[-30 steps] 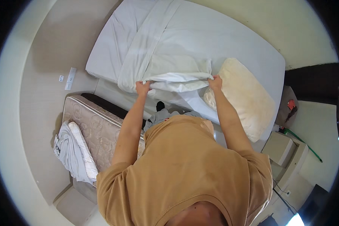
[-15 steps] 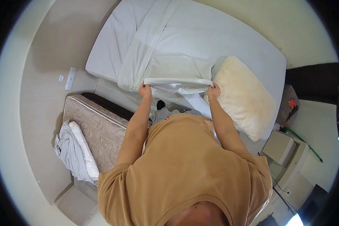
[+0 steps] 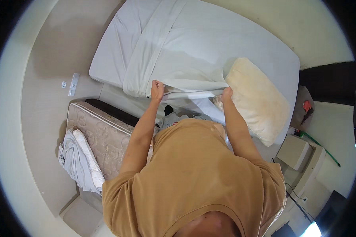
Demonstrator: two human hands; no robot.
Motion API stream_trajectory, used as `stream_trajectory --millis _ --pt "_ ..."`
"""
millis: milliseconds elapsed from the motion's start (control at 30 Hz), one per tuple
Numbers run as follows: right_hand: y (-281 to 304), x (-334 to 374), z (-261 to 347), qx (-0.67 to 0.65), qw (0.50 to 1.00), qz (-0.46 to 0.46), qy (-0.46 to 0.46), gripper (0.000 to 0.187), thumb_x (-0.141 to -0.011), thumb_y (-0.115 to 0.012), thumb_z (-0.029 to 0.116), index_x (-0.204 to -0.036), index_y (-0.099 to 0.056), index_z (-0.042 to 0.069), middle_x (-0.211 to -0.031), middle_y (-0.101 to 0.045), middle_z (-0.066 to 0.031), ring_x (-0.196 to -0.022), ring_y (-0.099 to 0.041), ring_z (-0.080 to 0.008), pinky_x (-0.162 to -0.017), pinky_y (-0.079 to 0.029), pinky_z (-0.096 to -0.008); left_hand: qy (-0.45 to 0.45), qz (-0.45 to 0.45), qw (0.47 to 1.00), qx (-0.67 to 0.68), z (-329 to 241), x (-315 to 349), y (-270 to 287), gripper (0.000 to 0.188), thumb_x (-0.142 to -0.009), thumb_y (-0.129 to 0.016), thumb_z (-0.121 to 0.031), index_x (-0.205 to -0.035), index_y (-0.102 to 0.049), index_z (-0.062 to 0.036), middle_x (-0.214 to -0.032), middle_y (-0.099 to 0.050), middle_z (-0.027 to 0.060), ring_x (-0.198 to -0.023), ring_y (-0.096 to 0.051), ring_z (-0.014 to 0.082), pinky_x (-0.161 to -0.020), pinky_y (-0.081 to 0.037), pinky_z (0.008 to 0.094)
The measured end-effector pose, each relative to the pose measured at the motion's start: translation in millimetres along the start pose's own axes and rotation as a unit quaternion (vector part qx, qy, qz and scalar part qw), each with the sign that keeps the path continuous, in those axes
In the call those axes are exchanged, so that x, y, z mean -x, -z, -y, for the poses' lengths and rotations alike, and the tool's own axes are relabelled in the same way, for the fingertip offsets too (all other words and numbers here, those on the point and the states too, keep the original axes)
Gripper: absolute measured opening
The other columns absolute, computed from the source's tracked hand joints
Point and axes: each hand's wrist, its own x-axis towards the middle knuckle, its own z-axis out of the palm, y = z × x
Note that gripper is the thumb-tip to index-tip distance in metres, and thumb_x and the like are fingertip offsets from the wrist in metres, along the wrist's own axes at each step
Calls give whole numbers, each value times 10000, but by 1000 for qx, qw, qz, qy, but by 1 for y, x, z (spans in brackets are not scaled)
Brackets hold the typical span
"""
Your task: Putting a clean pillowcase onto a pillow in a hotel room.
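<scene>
Both hands hold the open end of a white pillowcase point(image 3: 194, 87) over the near edge of the bed. My left hand point(image 3: 157, 91) is closed on its left corner, fingers curled toward the hem. Its right corner is gripped by my right hand point(image 3: 226, 94), right beside a cream, fuzzy pillow point(image 3: 258, 100). The pillowcase's mouth gapes slightly between the hands, and its far part lies on the bed. The pillow rests slanted on the right side of the white-sheeted bed point(image 3: 221, 35).
A folded band of white sheet point(image 3: 150, 47) crosses the bed at left. A beige quilted mattress point(image 3: 95, 134) leans at the lower left, with grey and white cloth point(image 3: 77, 158) over it. Box-like furniture point(image 3: 294, 152) and a green rod point(image 3: 320, 148) stand at right.
My left hand has lifted and turned, shifting slightly right and away from me with its corner. The right hand has moved slightly right, and the pillowcase's edge now slants and sags.
</scene>
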Motion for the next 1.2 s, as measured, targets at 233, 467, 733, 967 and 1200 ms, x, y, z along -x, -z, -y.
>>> stream_trajectory --millis 233,467,733,967,1200 --pt "-25 40 60 135 978 -42 -157 545 -847 -450 401 -1185 -561 -12 -1192 -585 -180 -1065 -575 -305 -924 -454 -417 255 75 964 25 18 -8 22 400 -872 -541 -343 -1054 -585 11 -907 -650 119 -789 -591 223 -741 -474 355" --pt "-34 87 125 101 881 342 -310 598 -812 -607 427 -1221 -579 -8 -1239 -618 -159 -1090 -615 -274 -971 -469 -392 371 130 776 493 27 -18 54 393 -897 -557 -322 -1158 -584 -29 -1147 -626 118 -1028 -611 261 -937 -498 415" --pt "-57 81 134 448 821 353 -39 525 -708 -750 236 -1159 -610 8 -1047 -685 -156 -995 -647 -263 -871 -495 -373 137 1 987 -82 13 -23 59 427 -769 -676 -197 -1114 -607 45 -1018 -679 163 -919 -655 291 -799 -501 391" --pt "-116 109 159 493 821 63 281 394 -716 -715 193 -1060 -562 76 -1001 -659 -176 -974 -617 -363 -835 -483 -443 -15 -180 983 -34 -4 -75 67 322 -745 -645 -178 -989 -632 31 -879 -669 154 -807 -622 227 -745 -482 340" --pt "-82 90 121 477 831 -16 286 417 -669 -758 188 -1008 -545 71 -967 -584 -143 -944 -576 -336 -806 -473 -432 -63 -160 981 -89 0 -50 60 333 -693 -692 -195 -952 -642 9 -887 -684 178 -798 -658 290 -730 -503 380"
